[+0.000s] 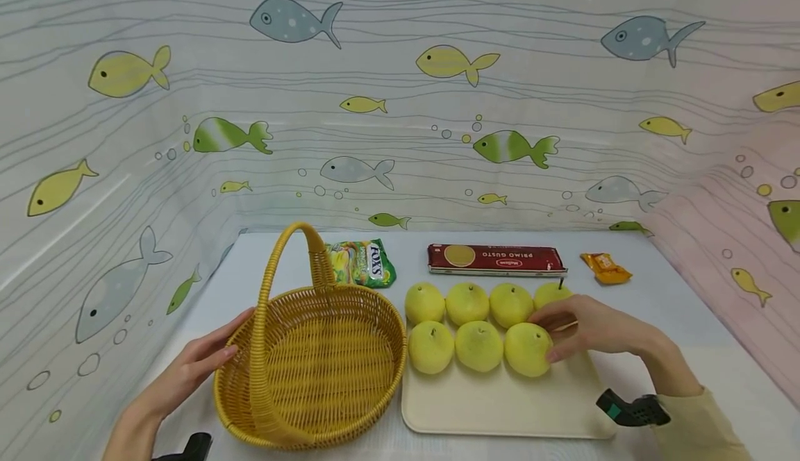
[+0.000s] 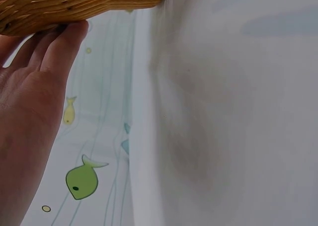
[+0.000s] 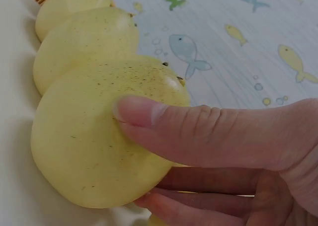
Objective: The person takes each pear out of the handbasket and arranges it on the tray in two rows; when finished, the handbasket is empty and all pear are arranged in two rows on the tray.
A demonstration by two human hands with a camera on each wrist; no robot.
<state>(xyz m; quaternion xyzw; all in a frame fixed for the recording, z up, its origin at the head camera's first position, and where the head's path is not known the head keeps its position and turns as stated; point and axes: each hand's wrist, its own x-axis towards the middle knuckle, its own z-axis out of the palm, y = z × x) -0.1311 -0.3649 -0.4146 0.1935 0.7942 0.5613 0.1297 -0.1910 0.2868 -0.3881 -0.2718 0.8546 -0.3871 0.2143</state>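
Note:
My right hand [image 1: 590,325] holds the front-row yellow-green fruit [image 1: 527,351] at the right end. In the right wrist view the thumb presses its side, and the other fingers curl behind and beneath it. This speckled round fruit [image 3: 94,141] sits on the cream tray [image 1: 500,409] beside two more in its row. Behind stands a second row with several such fruits [image 1: 467,303]; the rightmost is partly covered by my hand. My left hand [image 1: 196,364] rests against the left side of a yellow wicker basket [image 1: 394,391], its fairly straight fingers [image 2: 67,47] touching the outer wall.
The basket's tall handle [image 1: 259,336] arches over its left part, and its inside shows bare weave. Behind lie a green FOX'S candy bag [image 1: 371,263], a dark red biscuit pack [image 1: 496,260] and a small orange packet [image 1: 605,268]. Fish-patterned walls [image 1: 400,100] enclose the white table.

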